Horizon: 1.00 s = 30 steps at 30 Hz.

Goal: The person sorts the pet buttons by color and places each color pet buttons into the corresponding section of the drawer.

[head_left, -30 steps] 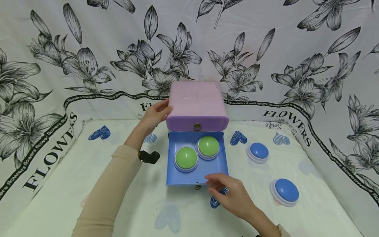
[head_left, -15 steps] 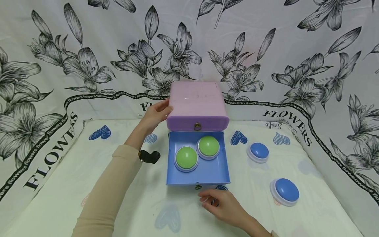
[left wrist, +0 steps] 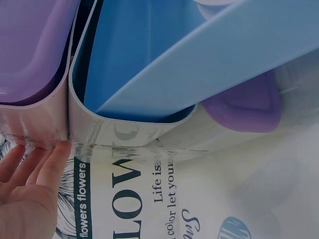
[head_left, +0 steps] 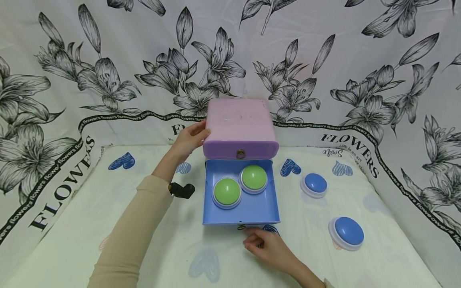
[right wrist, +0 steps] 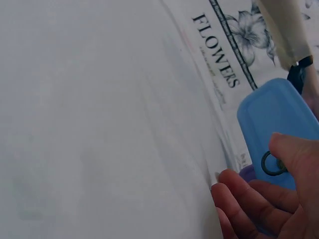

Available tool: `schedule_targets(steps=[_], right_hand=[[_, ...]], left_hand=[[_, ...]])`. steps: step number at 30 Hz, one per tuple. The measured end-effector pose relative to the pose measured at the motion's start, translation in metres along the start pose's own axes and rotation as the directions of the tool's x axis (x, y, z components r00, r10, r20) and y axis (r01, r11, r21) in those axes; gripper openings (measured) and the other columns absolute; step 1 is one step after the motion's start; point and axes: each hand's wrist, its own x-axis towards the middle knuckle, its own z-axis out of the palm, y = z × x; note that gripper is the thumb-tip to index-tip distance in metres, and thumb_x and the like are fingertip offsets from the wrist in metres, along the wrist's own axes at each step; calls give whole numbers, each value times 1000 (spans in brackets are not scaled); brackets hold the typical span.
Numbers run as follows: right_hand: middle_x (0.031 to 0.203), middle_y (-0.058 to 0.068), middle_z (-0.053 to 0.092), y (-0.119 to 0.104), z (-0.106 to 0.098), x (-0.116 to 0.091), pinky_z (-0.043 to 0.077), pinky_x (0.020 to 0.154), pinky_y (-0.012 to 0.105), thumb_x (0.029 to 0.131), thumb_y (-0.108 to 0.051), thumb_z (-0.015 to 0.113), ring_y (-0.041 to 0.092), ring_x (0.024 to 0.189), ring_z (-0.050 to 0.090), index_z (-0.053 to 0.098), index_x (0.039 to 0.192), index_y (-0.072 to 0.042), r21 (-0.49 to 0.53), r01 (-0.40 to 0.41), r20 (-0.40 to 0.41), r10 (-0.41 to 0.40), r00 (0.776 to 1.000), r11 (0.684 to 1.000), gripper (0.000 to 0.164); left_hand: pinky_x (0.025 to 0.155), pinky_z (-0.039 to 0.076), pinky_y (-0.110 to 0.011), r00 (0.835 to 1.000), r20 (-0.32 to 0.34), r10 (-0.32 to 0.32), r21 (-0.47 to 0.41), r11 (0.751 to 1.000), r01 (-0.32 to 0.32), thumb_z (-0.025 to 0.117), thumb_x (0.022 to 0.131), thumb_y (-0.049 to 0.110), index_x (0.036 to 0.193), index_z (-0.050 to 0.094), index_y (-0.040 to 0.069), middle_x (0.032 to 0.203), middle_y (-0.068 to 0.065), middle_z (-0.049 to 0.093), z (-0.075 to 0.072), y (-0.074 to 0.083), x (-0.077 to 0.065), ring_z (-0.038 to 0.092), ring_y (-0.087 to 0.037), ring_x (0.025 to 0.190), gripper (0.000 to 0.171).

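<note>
A small drawer cabinet with a pink top (head_left: 239,120) stands against the backdrop. Its purple upper drawer (head_left: 223,150) is closed, while the blue drawer (head_left: 259,210) below is pulled out. Inside lie two green push lights (head_left: 226,192) with white rims, the second green push light (head_left: 254,177) behind and right of the first. My left hand (head_left: 189,140) rests its fingers against the cabinet's left side; the left wrist view shows those fingers (left wrist: 55,164) fairly straight. My right hand (head_left: 268,246) is at the blue drawer's front, fingers loosely bent, thumb (right wrist: 284,144) beside the metal ring pull (right wrist: 266,164).
Two blue push lights lie on the cloth to the right, one blue push light (head_left: 315,183) farther back and the other blue push light (head_left: 348,232) nearer. Another purple drawer (left wrist: 249,107) sits beneath the blue one. A flower-printed backdrop (head_left: 302,80) rises behind the cabinet.
My right hand has moved from the blue drawer's front right edge down and left to its ring pull. My left hand and the push lights have stayed in place.
</note>
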Motion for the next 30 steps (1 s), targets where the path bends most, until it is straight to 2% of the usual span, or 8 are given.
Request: schedule_targets(steps=[9,13,16,21,30], right_hand=[[90,1,69,0,3,6,54,65,19,88,-21,63,4,76,64,60,112,-2,70,-90,24,88,996,994,31],[90,9,69,-19,-1,7,54,62,19,87,-13,63,9,74,65,59,109,4,118,-131,31,128,991,984,28],[89,14,68,-22,1,8,55,61,20,87,-9,63,14,71,65,58,108,7,158,-153,39,149,988,976,27],[90,9,68,-3,12,11,54,60,21,88,-19,64,9,70,64,59,107,2,214,-182,53,175,983,960,29],[85,4,67,-7,20,17,54,57,22,90,-32,60,8,69,63,64,97,-6,238,-222,47,217,975,946,27]], left_hand=[[99,46,-34,1000,3,-8,-4,1000,8,61,89,34,142,37,18,142,-1,42,1,2,-1,46,-15,123,61],[100,44,-35,1000,10,-13,-8,1000,14,61,89,33,142,36,19,143,-2,41,1,2,-1,45,-16,125,61],[101,43,-35,1000,10,-19,-13,1000,19,60,89,33,142,36,19,143,-2,41,1,2,-1,45,-16,125,60],[101,43,-35,1000,3,-21,-13,1000,21,61,89,34,142,37,19,143,-1,41,2,2,-1,44,-16,125,60],[101,44,-34,1000,17,-2,-34,999,2,60,90,31,142,36,18,142,-2,41,1,1,-1,45,-17,124,59]])
